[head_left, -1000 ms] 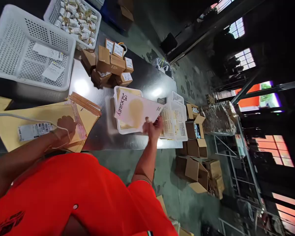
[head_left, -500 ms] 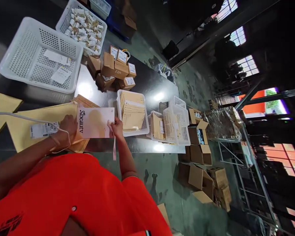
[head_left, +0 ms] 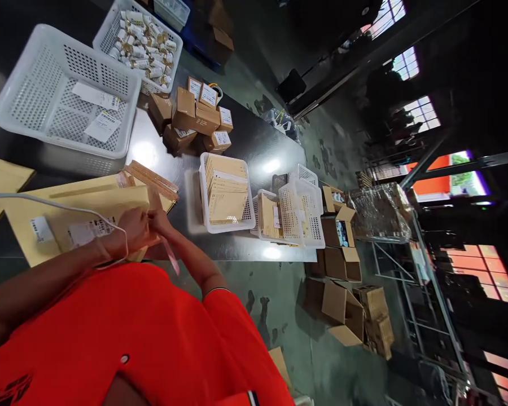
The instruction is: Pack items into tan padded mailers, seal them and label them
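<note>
Two hands meet at open end of padded envelope (head_left: 97, 217), on table (head_left: 237, 141) edge near you — left hand (head_left: 131, 231) grips mouth, right hand (head_left: 161, 223) fingers pinch flap. Pink strip (head_left: 171, 260) dangles — your flap could stick crooked, or envelope slide off.

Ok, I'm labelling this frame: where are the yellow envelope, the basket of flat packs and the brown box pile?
yellow envelope (head_left: 101, 206), head view, upper face.
basket of flat packs (head_left: 202, 194), head view, left rim.
brown box pile (head_left: 185, 103), head view, top box.
</note>
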`<state>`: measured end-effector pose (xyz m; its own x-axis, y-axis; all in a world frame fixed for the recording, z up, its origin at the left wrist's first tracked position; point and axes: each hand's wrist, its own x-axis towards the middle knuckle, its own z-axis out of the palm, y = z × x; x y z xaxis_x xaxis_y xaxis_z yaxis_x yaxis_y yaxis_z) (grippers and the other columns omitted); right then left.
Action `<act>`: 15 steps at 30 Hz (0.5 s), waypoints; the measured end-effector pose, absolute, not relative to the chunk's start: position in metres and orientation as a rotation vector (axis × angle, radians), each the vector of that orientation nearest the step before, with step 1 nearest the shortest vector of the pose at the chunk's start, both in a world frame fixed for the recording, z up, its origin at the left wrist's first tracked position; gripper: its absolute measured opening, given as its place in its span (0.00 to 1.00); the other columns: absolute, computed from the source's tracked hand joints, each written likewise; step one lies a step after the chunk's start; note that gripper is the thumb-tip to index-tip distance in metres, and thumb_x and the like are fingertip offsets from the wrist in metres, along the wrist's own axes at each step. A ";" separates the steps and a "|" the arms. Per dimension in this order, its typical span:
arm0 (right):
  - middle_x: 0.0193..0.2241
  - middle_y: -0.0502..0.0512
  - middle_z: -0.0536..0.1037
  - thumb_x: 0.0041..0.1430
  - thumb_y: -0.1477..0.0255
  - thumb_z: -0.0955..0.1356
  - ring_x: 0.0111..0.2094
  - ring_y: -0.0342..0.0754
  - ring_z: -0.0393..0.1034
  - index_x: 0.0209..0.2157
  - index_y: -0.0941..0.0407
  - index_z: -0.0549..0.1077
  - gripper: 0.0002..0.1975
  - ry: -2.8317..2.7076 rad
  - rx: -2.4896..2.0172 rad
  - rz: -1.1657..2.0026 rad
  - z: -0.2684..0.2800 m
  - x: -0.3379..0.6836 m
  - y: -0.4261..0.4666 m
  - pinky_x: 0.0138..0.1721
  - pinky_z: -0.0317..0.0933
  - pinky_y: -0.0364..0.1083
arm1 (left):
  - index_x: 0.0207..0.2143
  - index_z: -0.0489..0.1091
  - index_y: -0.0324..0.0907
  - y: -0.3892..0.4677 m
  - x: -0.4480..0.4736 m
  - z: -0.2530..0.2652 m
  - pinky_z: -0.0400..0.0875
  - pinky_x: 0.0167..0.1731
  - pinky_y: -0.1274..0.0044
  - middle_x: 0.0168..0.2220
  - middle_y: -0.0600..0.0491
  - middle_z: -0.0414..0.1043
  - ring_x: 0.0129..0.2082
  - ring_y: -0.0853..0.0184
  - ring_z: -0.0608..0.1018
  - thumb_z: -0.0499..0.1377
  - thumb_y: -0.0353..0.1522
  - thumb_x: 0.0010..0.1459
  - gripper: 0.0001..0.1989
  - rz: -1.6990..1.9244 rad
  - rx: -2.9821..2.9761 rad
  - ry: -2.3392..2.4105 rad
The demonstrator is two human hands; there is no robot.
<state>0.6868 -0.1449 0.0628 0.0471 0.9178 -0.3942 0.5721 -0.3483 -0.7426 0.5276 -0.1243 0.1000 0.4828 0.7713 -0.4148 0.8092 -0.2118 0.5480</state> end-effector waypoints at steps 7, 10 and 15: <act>0.56 0.61 0.92 0.81 0.69 0.77 0.57 0.54 0.86 0.64 0.58 0.89 0.16 -1.566 -2.274 0.904 0.090 0.717 -0.087 0.61 0.76 0.47 | 0.68 0.83 0.38 -0.073 0.452 0.053 0.65 0.79 0.50 0.74 0.30 0.78 0.76 0.37 0.75 0.72 0.36 0.64 0.31 -0.025 2.242 1.114; 0.57 0.61 0.91 0.74 0.70 0.83 0.56 0.52 0.86 0.70 0.61 0.85 0.28 -1.584 -2.162 0.902 0.084 0.700 -0.048 0.61 0.76 0.45 | 0.79 0.76 0.37 -0.087 0.443 0.029 0.56 0.81 0.38 0.85 0.27 0.62 0.85 0.28 0.60 0.69 0.39 0.71 0.37 -0.070 2.395 1.072; 0.40 0.49 0.89 0.78 0.79 0.74 0.43 0.45 0.82 0.49 0.61 0.90 0.08 -1.479 -2.087 0.971 0.072 0.686 -0.019 0.49 0.73 0.39 | 0.85 0.69 0.37 -0.095 0.440 0.005 0.55 0.80 0.36 0.88 0.25 0.54 0.87 0.23 0.56 0.63 0.43 0.78 0.40 -0.121 2.422 1.100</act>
